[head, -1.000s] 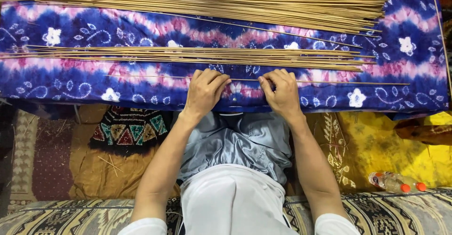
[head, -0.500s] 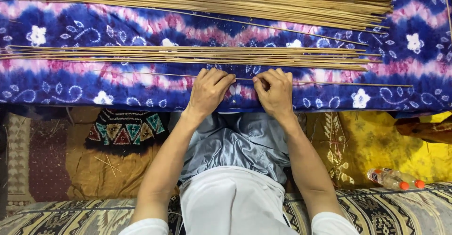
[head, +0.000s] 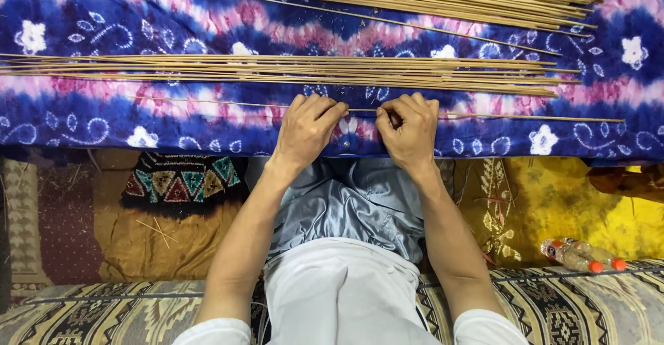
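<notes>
While the plastic bottles lie sideways, contents unclear, our left hand and right hand pinch one thin stick.

Short white sleeves, white top, grey-blue trousers.

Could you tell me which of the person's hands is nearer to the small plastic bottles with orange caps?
Right. The right hand is up and left of the bottles; the left hand lies farther left, beyond it.

A blue and pink tie-dyed cloth is spread flat; bundles of thin bamboo sticks are laid across it lengthwise.
</notes>
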